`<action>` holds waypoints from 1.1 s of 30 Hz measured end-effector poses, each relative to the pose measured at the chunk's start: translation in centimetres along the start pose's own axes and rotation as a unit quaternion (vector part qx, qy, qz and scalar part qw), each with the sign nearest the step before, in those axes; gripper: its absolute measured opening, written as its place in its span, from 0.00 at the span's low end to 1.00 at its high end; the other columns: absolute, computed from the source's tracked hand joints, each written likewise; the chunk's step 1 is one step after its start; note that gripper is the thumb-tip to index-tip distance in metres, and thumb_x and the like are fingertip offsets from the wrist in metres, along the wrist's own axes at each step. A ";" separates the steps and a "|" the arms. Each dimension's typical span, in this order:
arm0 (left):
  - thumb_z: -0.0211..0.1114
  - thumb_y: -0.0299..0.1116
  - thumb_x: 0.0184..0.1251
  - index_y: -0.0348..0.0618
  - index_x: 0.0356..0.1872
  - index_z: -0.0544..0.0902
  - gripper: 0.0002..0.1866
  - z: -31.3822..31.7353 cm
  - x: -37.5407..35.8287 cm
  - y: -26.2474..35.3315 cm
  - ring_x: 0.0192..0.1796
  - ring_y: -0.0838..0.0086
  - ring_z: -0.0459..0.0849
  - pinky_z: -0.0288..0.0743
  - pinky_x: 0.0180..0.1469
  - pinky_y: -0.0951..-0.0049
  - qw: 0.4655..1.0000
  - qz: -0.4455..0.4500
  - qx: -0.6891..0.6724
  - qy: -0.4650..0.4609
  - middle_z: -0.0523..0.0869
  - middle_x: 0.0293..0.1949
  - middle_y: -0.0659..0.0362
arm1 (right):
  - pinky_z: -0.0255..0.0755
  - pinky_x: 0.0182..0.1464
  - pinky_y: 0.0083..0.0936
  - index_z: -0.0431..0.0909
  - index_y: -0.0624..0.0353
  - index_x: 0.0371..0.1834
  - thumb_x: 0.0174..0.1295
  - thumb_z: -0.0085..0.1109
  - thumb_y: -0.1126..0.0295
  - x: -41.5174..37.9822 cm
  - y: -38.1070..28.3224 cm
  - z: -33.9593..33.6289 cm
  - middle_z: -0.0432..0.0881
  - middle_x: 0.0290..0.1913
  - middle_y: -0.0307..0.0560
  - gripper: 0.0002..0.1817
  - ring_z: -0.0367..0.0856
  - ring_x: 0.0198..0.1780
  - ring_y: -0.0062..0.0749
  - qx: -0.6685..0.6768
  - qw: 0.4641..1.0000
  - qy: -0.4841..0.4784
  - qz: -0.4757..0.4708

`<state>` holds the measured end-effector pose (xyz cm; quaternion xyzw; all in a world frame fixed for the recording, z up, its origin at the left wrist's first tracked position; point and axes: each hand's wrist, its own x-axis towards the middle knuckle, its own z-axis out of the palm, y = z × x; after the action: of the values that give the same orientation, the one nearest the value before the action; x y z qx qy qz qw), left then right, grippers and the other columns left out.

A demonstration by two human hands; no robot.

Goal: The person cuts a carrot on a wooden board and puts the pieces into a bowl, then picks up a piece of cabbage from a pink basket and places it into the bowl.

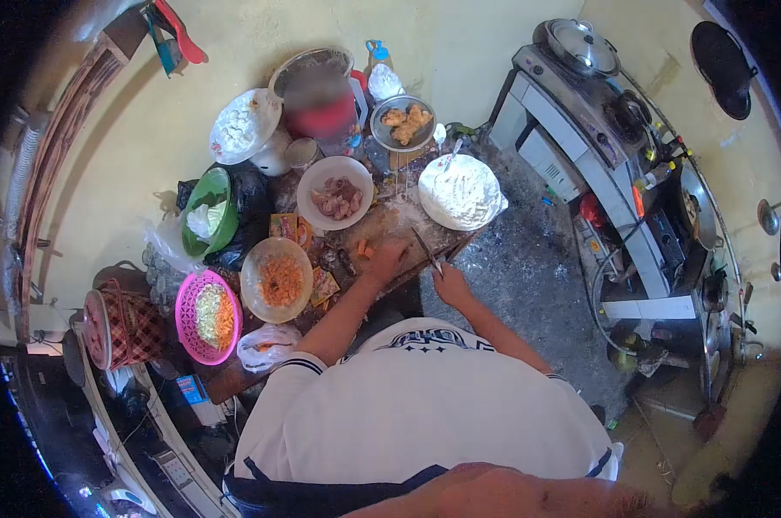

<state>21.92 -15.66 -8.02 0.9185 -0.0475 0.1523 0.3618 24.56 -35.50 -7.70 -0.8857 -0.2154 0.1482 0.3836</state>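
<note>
My right hand (pixel 451 286) is closed around the handle of a knife (pixel 426 248), whose blade points up and to the left over the table edge. Left of the blade, my left hand (pixel 389 260) rests low over the worktop with its fingers curled; whatever is under them is hidden. Beside it lie some orange pieces (pixel 364 250), which look like cut carrot. Just beyond my hands stand a pale bowl of raw meat (pixel 337 200) and a white basin of flour (pixel 459 192) with a spoon in it.
At the left are a bowl of orange pieces (pixel 277 274), a pink basket (pixel 187 318) of chopped vegetables and a green basin (pixel 202 246). Farther back are fried pieces (pixel 407 123) in a strainer and a plate of white lumps (pixel 238 126). A stove (pixel 572 95) stands right.
</note>
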 end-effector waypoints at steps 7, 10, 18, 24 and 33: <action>0.58 0.21 0.49 0.39 0.37 0.76 0.12 -0.8 0.6 0.4 0.39 0.52 0.79 0.72 0.40 0.59 0.996 -0.047 -0.046 -0.061 0.80 0.31 0.48 | 0.68 0.38 0.51 0.72 0.68 0.34 0.62 0.49 0.64 -0.5 -0.7 -0.1 0.78 0.28 0.67 0.14 0.76 0.34 0.65 -0.033 0.999 -0.016 0.010; 0.58 0.21 0.48 0.38 0.37 0.76 0.12 -2.2 0.9 1.1 0.40 0.52 0.79 0.71 0.42 0.59 0.995 -0.027 -0.050 -0.082 0.81 0.32 0.48 | 0.69 0.37 0.52 0.72 0.67 0.34 0.62 0.49 0.63 -0.9 -1.6 -0.7 0.77 0.28 0.68 0.14 0.76 0.33 0.65 -0.050 0.998 -0.017 0.016; 0.60 0.24 0.51 0.40 0.39 0.77 0.12 -1.3 -0.2 1.8 0.42 0.53 0.79 0.72 0.44 0.58 0.999 -0.025 0.033 0.018 0.81 0.38 0.50 | 0.69 0.38 0.53 0.73 0.67 0.32 0.64 0.46 0.61 -0.9 -1.8 -0.9 0.78 0.28 0.68 0.16 0.76 0.34 0.65 -0.055 0.998 -0.027 0.028; 0.59 0.26 0.54 0.42 0.45 0.76 0.15 -0.9 0.0 0.8 0.41 0.55 0.80 0.74 0.42 0.60 0.999 -0.003 0.034 -0.014 0.81 0.34 0.51 | 0.69 0.39 0.53 0.74 0.66 0.32 0.65 0.46 0.60 -0.8 -3.4 -1.6 0.78 0.28 0.68 0.17 0.77 0.35 0.65 -0.067 0.997 -0.024 0.005; 0.60 0.26 0.54 0.42 0.45 0.76 0.15 -0.9 0.0 0.6 0.39 0.55 0.80 0.74 0.39 0.59 0.998 -0.020 0.029 -0.056 0.80 0.32 0.50 | 0.70 0.37 0.52 0.74 0.66 0.32 0.65 0.45 0.59 -0.5 -3.4 -1.5 0.78 0.28 0.68 0.18 0.77 0.34 0.64 -0.087 0.996 -0.030 -0.014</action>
<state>21.58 -15.47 -7.07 0.9365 -0.0446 0.0948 0.3346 23.89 -34.57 -4.19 -0.9079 -0.2514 0.1497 0.3002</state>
